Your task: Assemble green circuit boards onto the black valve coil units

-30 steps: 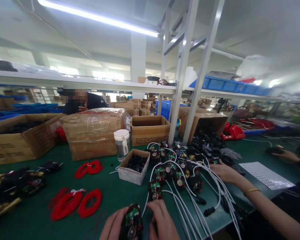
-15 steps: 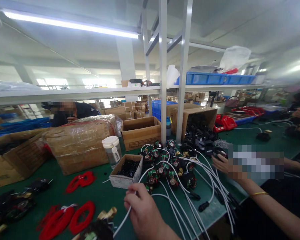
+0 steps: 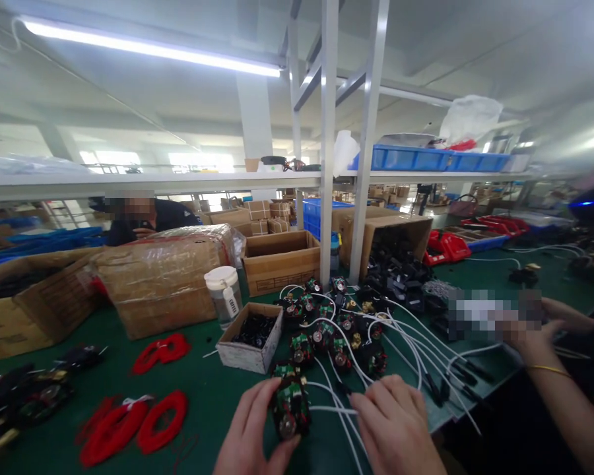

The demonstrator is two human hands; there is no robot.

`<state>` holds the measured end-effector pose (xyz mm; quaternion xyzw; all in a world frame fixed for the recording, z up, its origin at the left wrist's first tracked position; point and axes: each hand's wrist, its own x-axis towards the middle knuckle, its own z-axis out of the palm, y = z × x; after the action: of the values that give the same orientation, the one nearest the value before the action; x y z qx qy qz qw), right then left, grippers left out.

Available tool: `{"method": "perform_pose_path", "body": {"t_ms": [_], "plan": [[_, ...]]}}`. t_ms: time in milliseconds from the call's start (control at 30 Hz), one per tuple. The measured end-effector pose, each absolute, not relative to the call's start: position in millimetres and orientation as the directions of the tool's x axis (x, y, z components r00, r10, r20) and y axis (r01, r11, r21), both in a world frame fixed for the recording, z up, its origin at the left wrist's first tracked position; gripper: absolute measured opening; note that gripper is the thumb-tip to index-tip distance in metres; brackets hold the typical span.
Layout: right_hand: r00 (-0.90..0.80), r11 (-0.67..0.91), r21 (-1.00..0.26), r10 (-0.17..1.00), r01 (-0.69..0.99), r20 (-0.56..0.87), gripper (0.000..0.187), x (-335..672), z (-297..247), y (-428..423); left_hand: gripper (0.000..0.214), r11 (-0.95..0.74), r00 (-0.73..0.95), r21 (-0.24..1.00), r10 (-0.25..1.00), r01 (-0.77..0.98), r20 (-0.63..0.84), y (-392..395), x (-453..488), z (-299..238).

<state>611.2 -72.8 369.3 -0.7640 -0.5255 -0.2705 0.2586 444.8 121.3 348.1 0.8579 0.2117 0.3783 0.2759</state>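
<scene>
My left hand (image 3: 250, 435) is closed around a black motor unit with a green circuit board (image 3: 288, 408), held low over the green bench (image 3: 212, 396). A white cable (image 3: 329, 410) runs from that unit to my right hand (image 3: 393, 425), whose fingers curl down onto it. Just beyond lies a cluster of similar motor units (image 3: 334, 333) with white cables (image 3: 416, 349) trailing to the right. A small cardboard box of black parts (image 3: 250, 336) sits to the left of the cluster.
Red wire coils (image 3: 133, 422) lie at the left front, dark assemblies (image 3: 30, 396) at the far left. Cardboard boxes (image 3: 163, 277), a white-lidded jar (image 3: 224, 293) and metal shelf posts (image 3: 328, 145) stand behind. A co-worker's arm with a bracelet (image 3: 549, 369) reaches in from the right.
The motor unit has come up from the bench's lower left into my left hand. My right hand has moved right along the white cable. The co-worker's hand has pulled back to the right.
</scene>
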Motion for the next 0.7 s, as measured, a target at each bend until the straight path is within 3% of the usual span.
{"method": "perform_pose_path", "body": {"t_ms": [100,200,267,433,600,700], "plan": [[0.338,-0.263,-0.214,0.78,0.941,0.527,0.011,625.5,365.0,-92.3,0.055,-0.732,0.688,0.669,0.554,0.133,0.469,120.8,470.5,354.2],[0.425,-0.311,-0.31,0.795,0.898,0.432,0.015,648.0,372.5,-107.6,0.058,-0.724,0.742,0.679,0.518,0.116,0.425,117.0,489.5,362.6],[0.468,-0.395,-0.251,0.753,0.884,0.462,0.015,668.4,383.9,-116.5,0.058,-0.725,0.759,0.681,0.501,0.104,0.417,109.2,503.0,371.1],[0.475,-0.616,0.043,0.648,0.786,0.595,0.013,719.9,419.3,-129.7,0.057,-0.735,0.765,0.676,0.464,0.051,0.447,75.5,553.7,405.0],[0.65,-0.781,-0.048,0.482,0.622,0.587,0.02,763.3,435.3,-126.3,0.052,-0.759,0.799,0.65,0.38,-0.019,0.467,38.0,616.1,421.9],[0.701,-0.817,-0.063,0.449,0.573,0.554,0.024,788.9,433.1,-118.2,0.048,-0.814,0.841,0.581,0.335,0.03,0.425,19.6,646.7,413.2]]}}
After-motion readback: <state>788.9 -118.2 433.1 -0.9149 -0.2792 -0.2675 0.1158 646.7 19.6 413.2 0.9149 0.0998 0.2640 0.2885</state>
